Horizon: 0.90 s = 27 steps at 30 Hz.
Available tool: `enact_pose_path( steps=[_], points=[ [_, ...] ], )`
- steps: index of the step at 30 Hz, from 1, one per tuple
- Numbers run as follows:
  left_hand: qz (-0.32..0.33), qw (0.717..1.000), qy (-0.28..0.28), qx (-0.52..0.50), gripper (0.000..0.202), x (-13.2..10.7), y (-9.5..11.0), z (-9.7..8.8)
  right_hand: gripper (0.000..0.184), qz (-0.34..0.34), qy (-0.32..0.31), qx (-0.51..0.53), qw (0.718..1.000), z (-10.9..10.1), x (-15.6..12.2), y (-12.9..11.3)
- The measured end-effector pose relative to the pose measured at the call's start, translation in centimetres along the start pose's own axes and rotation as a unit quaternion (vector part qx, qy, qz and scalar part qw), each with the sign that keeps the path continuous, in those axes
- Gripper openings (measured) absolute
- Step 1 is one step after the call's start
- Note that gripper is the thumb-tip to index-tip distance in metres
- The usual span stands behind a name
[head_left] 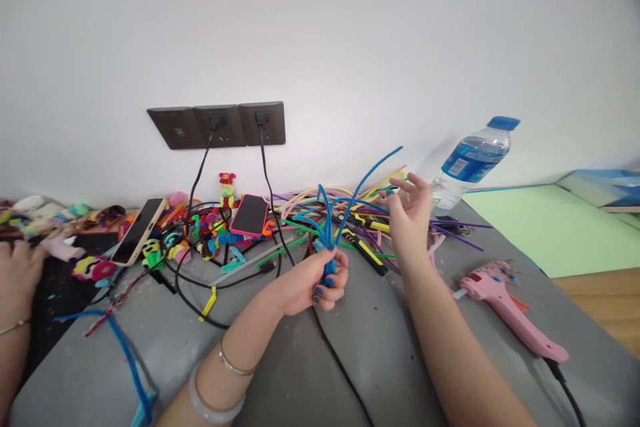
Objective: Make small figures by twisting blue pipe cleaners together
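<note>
Blue stems (328,237) are being clasped in the left hand (320,278); the right hand (411,213) is being held loosely spread near the back edge of the bench (380,347).

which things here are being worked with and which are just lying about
In use:
- blue pipe cleaners, bunched in the left hand
- right hand, raised beside the bunch

Probably just lying about:
- bottle
- pink-cased phone
- green paper
- pink glue gun, untouched
</note>
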<state>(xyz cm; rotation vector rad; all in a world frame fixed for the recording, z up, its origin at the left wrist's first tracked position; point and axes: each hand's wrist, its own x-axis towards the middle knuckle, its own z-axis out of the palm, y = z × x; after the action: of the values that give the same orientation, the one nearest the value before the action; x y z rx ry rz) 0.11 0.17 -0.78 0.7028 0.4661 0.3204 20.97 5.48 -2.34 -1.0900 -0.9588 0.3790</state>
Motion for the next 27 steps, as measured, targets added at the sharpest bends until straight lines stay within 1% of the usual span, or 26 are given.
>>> enact_pose_path(
  steps=[2, 4, 6, 7, 9, 11, 13, 14, 16, 17, 19, 20, 22, 24, 27],
  points=[
    [0.028, 0.999, 0.012, -0.029, 0.030, -0.2, 0.4, 0.1, 0.051, -0.099, 0.025, -0.100, 0.990, -0.4, 0.0, -0.4],
    [0.061, 0.997, 0.038, -0.035, 0.029, -0.4, 0.7, 0.1, 0.054, -0.200, 0.020, -0.173, 0.964, -0.5, -0.3, -1.2],
    [0.088, 0.994, 0.057, -0.031, 0.028, -0.5, 0.9, 0.0, 0.052, -0.291, -0.023, -0.212, 0.932, -0.3, -0.7, -2.2],
    [0.100, 0.993, 0.061, -0.028, 0.029, -0.4, 0.9, 0.0, 0.052, -0.322, -0.052, -0.222, 0.919, 0.0, -1.1, -2.5],
    [0.115, 0.991, 0.060, -0.024, 0.033, -0.4, 0.9, -0.1, 0.055, -0.353, -0.125, -0.237, 0.897, 0.8, -1.9, -2.8],
    [0.110, 0.992, 0.052, -0.019, 0.037, -0.4, 0.9, -0.2, 0.059, -0.356, -0.216, -0.261, 0.871, 1.7, -2.9, -2.8],
    [0.078, 0.996, 0.035, -0.004, 0.040, -0.4, 0.9, -0.1, 0.059, -0.345, -0.301, -0.292, 0.840, 2.5, -3.9, -2.7],
    [0.053, 0.998, 0.021, 0.006, 0.040, -0.5, 1.0, -0.1, 0.057, -0.341, -0.334, -0.301, 0.826, 2.8, -4.3, -2.7],
    [0.004, 1.000, -0.009, 0.024, 0.038, -0.7, 1.1, 0.0, 0.046, -0.331, -0.372, -0.313, 0.809, 3.1, -4.9, -2.7],
    [-0.020, 0.999, -0.023, 0.031, 0.037, -0.9, 1.2, 0.0, 0.036, -0.327, -0.379, -0.311, 0.807, 3.2, -5.0, -2.8],
    [-0.060, 0.996, -0.042, 0.044, 0.035, -1.2, 1.4, -0.1, 0.013, -0.321, -0.377, -0.286, 0.820, 3.1, -4.9, -2.8],
    [-0.072, 0.995, -0.046, 0.051, 0.035, -1.4, 1.5, -0.2, 0.014, -0.316, -0.375, -0.261, 0.832, 3.0, -4.6, -2.9],
    [-0.069, 0.994, -0.044, 0.067, 0.035, -1.8, 1.8, -0.4, 0.027, -0.297, -0.381, -0.200, 0.852, 2.6, -3.9, -2.9],
    [-0.023, 0.997, -0.027, 0.075, 0.037, -2.2, 2.2, -0.8, 0.031, -0.266, -0.403, -0.159, 0.861, 2.0, -3.1, -3.0],
    [0.066, 0.995, 0.018, 0.067, 0.042, -2.8, 2.8, -1.4, 0.031, -0.210, -0.415, -0.152, 0.872, 1.1, -2.1, -3.5]
  ],
)
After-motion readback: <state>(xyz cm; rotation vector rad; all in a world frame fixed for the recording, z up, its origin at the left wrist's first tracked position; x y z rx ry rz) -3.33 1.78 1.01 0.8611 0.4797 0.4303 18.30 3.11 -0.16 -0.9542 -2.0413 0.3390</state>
